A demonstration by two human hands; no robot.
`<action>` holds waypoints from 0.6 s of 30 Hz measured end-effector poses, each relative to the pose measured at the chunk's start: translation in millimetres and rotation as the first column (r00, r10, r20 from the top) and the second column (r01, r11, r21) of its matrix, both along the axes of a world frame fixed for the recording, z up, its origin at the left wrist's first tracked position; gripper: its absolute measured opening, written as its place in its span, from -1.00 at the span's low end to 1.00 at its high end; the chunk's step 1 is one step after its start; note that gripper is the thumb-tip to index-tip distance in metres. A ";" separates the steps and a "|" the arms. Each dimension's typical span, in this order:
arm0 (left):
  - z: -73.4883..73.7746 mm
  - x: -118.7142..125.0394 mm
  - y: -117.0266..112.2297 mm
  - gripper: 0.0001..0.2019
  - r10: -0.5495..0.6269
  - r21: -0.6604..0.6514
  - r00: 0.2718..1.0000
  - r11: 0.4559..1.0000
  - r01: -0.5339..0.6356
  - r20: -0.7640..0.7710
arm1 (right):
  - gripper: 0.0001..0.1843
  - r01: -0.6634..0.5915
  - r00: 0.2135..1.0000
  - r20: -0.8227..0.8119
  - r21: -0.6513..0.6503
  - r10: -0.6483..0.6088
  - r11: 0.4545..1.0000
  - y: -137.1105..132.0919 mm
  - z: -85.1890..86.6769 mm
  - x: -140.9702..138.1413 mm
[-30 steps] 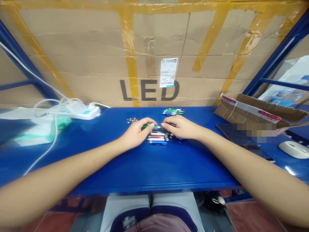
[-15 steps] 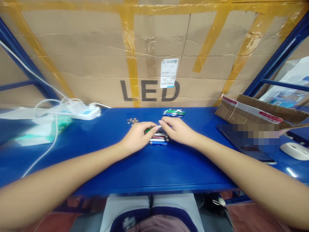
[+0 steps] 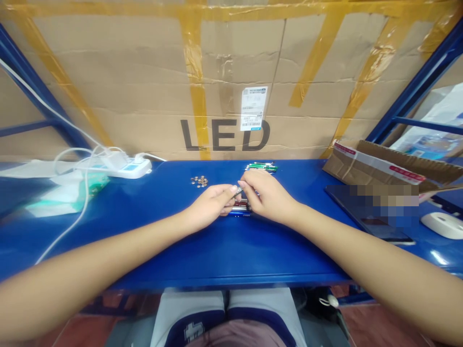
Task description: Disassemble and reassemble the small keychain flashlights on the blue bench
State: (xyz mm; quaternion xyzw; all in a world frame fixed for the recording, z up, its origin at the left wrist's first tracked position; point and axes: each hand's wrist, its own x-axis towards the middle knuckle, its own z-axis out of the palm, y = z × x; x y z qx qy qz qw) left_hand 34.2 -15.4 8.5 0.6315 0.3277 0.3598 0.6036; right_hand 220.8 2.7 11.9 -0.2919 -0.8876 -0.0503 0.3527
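My left hand [image 3: 213, 201] pinches a small silvery cylindrical piece [image 3: 238, 191] between thumb and fingers, tilted with its upper end to the right. At that upper end, the closed fingertips of my right hand [image 3: 268, 195] meet the piece. Just below the hands, several short metal tubes [image 3: 240, 209] lie side by side, dark red, silver and blue, partly covered by my fingers. Small shiny round metal bits [image 3: 199, 181] are scattered beyond my left hand. Behind my right hand rests a pile of slim green, blue and silver pen-like sticks [image 3: 264, 167].
Everything lies on a blue table [image 3: 202, 255]. On the left are a white power strip [image 3: 133, 168] with cables and a green-white packet [image 3: 68, 195]. An open cardboard box [image 3: 379, 166], a dark flat tablet-like device [image 3: 356, 217] and a white mouse [image 3: 442, 225] stand right. A large carton [image 3: 144, 86] backs the table.
The silvery piece is now tilted more upright and shows more of its length. My left hand has turned and covers more of the tubes; the right hand has shifted slightly up.
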 end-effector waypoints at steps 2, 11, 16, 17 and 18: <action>2.1 0.0 -0.8 -0.71 -0.060 -0.186 0.988 0.979 0.086 0.142 | -0.72 -0.018 1.000 0.021 0.053 0.016 0.998 1.4 1.7 3.1; 4.9 -6.7 1.0 -0.66 -0.170 -0.462 0.919 0.822 0.332 0.357 | -0.74 -0.017 0.999 -0.044 0.111 0.022 0.994 -1.1 8.7 6.2; 5.4 -12.0 13.5 -0.61 -0.090 -0.300 0.962 0.939 0.168 0.259 | -0.68 0.139 0.987 -0.059 -0.174 -0.151 0.975 20.1 0.4 13.4; 5.9 -15.9 18.5 -0.63 -0.066 -0.245 0.975 0.962 0.118 0.213 | -0.67 0.160 0.984 -0.037 -0.251 -0.174 0.955 25.0 -1.9 15.6; 6.5 -20.9 24.2 -0.65 -0.044 -0.181 0.989 0.981 0.070 0.142 | -0.66 0.189 0.978 -0.020 -0.323 -0.207 0.927 29.5 -4.1 17.8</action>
